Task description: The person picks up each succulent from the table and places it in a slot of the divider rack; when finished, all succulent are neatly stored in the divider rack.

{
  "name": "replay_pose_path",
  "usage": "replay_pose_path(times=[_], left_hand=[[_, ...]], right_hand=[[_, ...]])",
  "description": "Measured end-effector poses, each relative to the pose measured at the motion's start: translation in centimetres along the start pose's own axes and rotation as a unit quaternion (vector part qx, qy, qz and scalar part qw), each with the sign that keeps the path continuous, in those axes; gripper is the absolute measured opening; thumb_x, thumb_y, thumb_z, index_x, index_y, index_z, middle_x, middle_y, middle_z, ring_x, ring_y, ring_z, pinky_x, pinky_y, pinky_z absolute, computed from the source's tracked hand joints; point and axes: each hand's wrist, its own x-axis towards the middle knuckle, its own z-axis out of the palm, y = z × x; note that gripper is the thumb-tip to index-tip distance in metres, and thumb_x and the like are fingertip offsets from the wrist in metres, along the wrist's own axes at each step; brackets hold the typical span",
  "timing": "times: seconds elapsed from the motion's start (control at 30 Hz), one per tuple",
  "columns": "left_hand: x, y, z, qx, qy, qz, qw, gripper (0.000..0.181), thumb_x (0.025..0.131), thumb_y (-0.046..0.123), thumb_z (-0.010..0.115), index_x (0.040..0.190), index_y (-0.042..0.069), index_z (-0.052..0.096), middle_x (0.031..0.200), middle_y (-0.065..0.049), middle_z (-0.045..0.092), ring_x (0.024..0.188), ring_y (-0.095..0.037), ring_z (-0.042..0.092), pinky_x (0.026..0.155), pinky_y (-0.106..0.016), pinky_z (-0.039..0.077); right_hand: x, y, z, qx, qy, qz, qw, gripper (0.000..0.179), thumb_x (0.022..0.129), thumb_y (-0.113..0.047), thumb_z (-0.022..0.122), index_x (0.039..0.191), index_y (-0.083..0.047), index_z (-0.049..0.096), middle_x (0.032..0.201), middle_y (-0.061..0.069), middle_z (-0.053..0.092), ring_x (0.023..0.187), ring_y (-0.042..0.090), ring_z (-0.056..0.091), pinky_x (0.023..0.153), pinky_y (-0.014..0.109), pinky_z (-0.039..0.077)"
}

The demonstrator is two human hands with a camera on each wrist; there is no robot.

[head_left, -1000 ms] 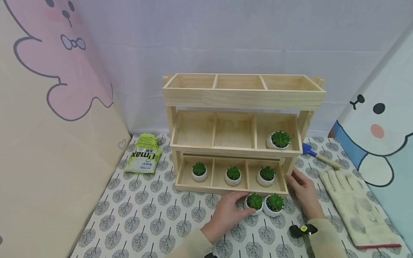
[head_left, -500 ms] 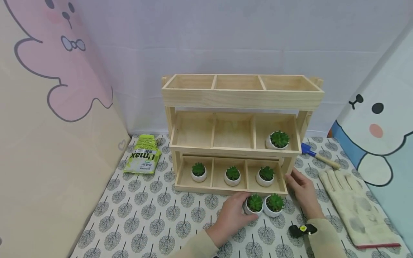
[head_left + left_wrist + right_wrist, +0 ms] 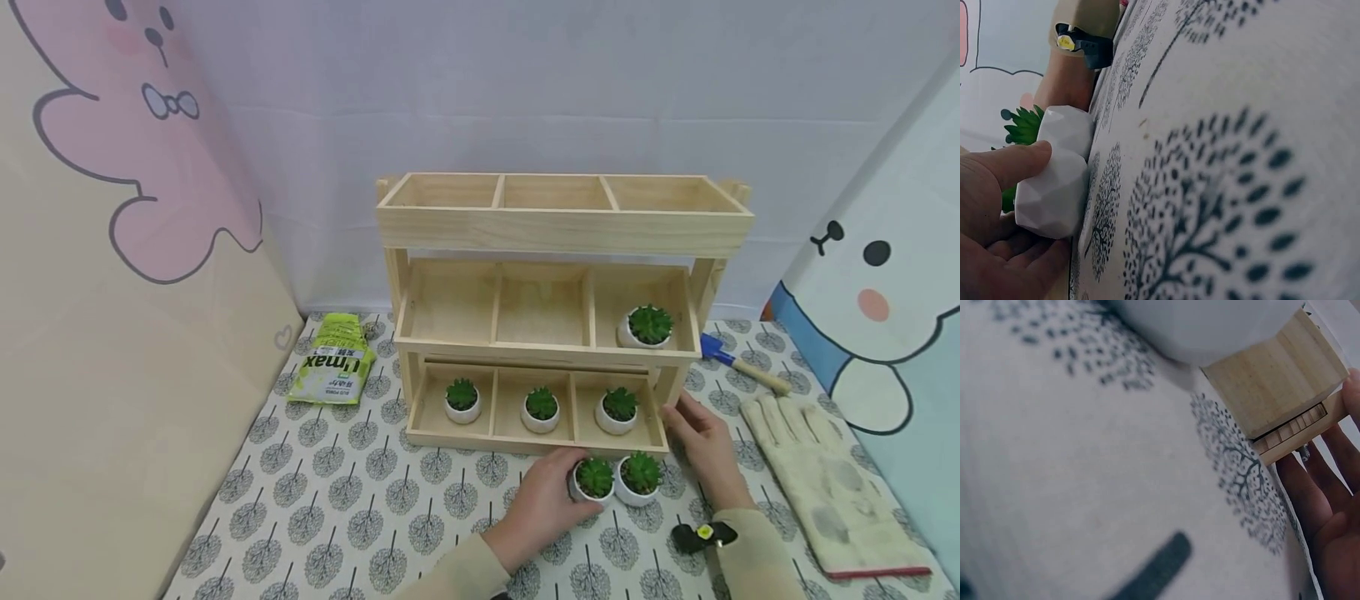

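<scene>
White pot (image 3: 1052,197), pinched in left hand (image 3: 542,504), likely against tipping, sits on desk (image 3: 375,500) before rack (image 3: 566,231), beside second pot (image 3: 637,481); I see right hand (image 3: 705,446) gripping rack's leg (image 3: 670,383), presumably steadying it.

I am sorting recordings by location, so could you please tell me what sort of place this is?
Probably an indoor tabletop set arranged for gardening display: a white tree-print tablecloth, a creased white cloth backdrop, and a three-tier pale wooden shelf holding small white-potted green succulents.
</scene>
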Motion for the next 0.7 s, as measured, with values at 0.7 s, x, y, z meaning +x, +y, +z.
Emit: replay_pose_path(times=[0.7], left_hand=[[-0.2, -0.65, -0.05, -0.158, -0.017, -0.021, 0.9871, 0.062, 0.075, 0.013, 0.096, 0.13, 0.013, 0.069, 0.128, 0.009, 0.065, 0.112, -0.003, 0.061, 0.096, -0.017, 0.052]], right_hand=[[0.04, -0.35, -0.03, 0.0, 0.007, 0.013, 0.9999, 0.064, 0.106, -0.045, 0.06, 0.161, -0.018, 0.041, 0.155, 0.015, 0.049, 0.123, -0.003, 0.05, 0.09, 0.005, 0.043]])
